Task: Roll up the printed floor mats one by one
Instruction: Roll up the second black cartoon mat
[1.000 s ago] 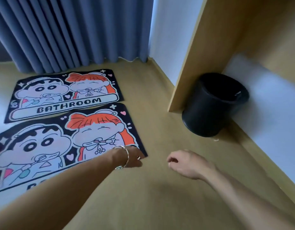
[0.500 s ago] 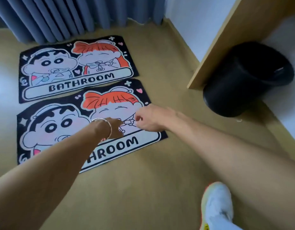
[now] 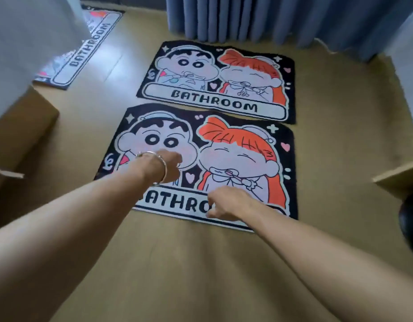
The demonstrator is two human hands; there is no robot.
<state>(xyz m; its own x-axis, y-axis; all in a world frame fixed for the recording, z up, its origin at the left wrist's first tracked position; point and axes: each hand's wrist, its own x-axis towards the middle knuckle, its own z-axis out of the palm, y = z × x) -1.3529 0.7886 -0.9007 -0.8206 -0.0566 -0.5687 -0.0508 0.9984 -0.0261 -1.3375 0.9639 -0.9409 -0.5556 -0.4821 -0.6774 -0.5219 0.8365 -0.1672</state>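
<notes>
Lying half under white bedding [image 3: 26, 43] at upper left, a third mat [image 3: 84, 49]; left hand [image 3: 170, 167] curls over the near mat [image 3: 224, 147], right hand [image 3: 226, 203] at its lower edge, neither grip clear; far mat [image 3: 224, 77] above; black bin [image 3: 410, 224] far right.

BATHROOM on far mat [image 3: 214, 82], side mat [image 3: 84, 49] (sideways)
</notes>
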